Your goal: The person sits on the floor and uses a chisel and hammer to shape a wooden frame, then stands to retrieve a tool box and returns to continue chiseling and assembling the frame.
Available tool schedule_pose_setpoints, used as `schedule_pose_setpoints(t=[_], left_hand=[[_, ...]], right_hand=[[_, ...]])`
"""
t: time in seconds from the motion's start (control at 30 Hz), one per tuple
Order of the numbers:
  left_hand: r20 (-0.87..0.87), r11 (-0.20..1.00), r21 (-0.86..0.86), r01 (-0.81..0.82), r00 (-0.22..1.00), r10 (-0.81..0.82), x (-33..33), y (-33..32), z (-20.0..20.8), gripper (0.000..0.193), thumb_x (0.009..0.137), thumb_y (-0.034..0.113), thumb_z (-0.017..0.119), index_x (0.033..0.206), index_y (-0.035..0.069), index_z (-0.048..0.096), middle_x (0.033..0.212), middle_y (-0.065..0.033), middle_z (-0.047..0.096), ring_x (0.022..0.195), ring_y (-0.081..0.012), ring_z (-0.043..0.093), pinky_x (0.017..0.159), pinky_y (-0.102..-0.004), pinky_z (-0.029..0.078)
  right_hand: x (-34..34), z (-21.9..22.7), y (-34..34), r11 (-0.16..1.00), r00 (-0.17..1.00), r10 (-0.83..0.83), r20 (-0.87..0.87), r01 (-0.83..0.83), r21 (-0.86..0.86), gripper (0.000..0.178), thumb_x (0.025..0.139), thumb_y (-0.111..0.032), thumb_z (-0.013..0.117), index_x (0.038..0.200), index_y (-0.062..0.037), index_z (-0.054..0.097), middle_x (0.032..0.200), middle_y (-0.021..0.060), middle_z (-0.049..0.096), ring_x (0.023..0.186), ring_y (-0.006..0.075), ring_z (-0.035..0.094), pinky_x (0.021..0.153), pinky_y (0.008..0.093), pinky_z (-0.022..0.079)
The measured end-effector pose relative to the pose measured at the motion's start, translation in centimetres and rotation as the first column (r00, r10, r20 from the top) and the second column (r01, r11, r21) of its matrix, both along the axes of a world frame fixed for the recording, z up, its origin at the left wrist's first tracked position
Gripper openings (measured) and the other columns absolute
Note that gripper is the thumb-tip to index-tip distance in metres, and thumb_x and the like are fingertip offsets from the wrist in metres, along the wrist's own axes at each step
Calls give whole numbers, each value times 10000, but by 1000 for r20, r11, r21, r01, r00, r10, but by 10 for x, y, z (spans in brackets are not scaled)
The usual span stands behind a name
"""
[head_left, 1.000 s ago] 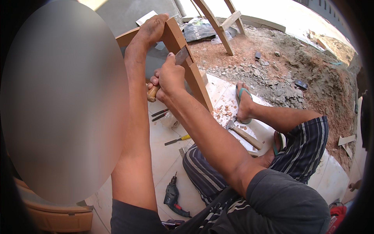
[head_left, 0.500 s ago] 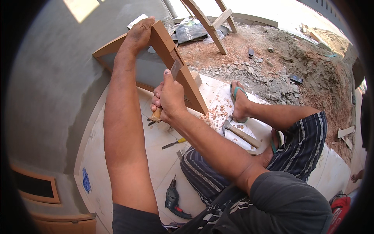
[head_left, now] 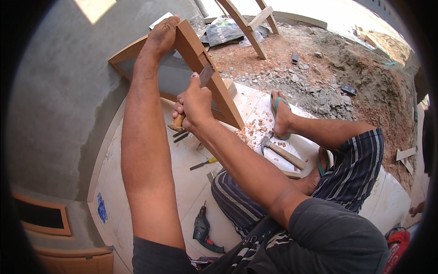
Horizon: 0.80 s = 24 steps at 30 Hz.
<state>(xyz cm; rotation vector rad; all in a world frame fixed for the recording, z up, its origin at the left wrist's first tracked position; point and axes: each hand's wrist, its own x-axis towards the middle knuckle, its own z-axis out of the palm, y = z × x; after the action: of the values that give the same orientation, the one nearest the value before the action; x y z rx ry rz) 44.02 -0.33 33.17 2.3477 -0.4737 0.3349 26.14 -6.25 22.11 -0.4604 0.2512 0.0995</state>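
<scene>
Left of wooden frame (head_left: pixel 226 102): grey wall (head_left: pixel 50 86). Below frame: floor tiles (head_left: pixel 191 194). Frame is tilted. Near its lower corner: claw hammer (head_left: pixel 287 156). Right hand (head_left: pixel 196 104) wrapped round chisel (head_left: pixel 206 75), blade at frame's side. Left hand (head_left: pixel 163 36) clamped on frame's top corner. Beside frame's foot: shavings (head_left: pixel 257 128).

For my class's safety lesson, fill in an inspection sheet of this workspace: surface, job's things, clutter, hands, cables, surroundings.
Surface: pale tiled floor, littered with wood chips.
Job's things: tilted wooden frame; wooden-handled blade at its edge.
Clutter: hammer, yellow-handled tool and drill lying loose.
Hands: left hand on the wooden frame's upper end; right hand gripping the wooden-handled blade.
Cables: none clearly seen.
Surroundings: grey wall at left; rubble at right.
</scene>
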Motion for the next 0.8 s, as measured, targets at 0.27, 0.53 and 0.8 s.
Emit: schedule_pose_setpoints(t=[0.27, 0.53, 0.8], left_hand=[[94, 1000, 7, 28, 995, -28, 8, 8, -6, 602, 1068, 538, 433, 1384, 78, 657, 1400, -193, 652, 1312, -336, 589, 1147, -380, 417], [84, 1000, 18, -17, 996, 16, 8, 7, -5, 613, 1066, 552, 437, 1386, 76, 653, 1410, -198, 645, 1330, -344, 581, 1151, -387, 415], [59, 1000, -11, -13, 998, 14, 6, 2, -8, 619, 1059, 552, 455, 1380, 61, 653, 1404, -196, 649, 1306, -334, 591, 1151, -387, 416]], right_hand=[[-4, -11, -6, 994, 999, 38, 34, -34, -100, 418, 1112, -443, 417, 931, -70, 357, 611, 23, 391, 430, 131, 378, 384, 370, 394], [2, -16, 15, 950, 988, -157, -12, 148, -275, 415, 1099, -433, 489, 1002, -49, 365, 665, 47, 460, 410, 114, 407, 325, 322, 377], [-5, -12, -2, 991, 999, -41, 35, 45, -127, 433, 1102, -446, 479, 970, -48, 373, 662, 41, 451, 410, 104, 371, 340, 339, 383]])
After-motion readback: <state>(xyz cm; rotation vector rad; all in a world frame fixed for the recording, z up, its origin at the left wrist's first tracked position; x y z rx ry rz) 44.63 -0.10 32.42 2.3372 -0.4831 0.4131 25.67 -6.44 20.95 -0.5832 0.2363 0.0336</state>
